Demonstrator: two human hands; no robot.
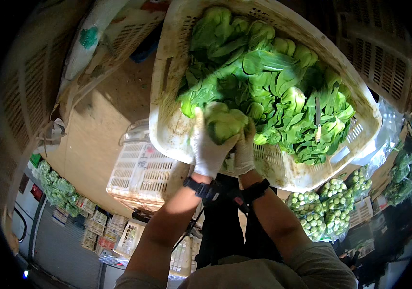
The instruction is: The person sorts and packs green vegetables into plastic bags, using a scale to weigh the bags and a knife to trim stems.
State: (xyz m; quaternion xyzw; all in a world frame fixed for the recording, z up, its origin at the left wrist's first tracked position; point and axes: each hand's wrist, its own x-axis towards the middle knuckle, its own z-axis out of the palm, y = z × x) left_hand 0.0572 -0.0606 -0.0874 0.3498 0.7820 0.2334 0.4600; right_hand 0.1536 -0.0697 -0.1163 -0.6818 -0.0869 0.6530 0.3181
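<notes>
A bunch of bok choy point(224, 124) is held between my two gloved hands, its pale stem bases turned towards me. My left hand point(210, 153), in a whitish glove, wraps its left side with the thumb up. On the other side my right hand point(244, 151), also gloved, presses against it. Both are over the near rim of a large, stained white plastic crate point(168, 142). Loose heads of bok choy point(263, 76) fill much of that crate. A knife point(318, 117) with a dark blade and light handle lies on the leaves at the right.
A white slatted crate point(144, 169) stands low at the left on brownish floor point(90, 144). Bagged bok choy point(330, 206) lies at the lower right, beside clear plastic point(384, 126). More crates point(383, 61) rise at the far right. Leafy vegetables point(56, 188) are piled at the left.
</notes>
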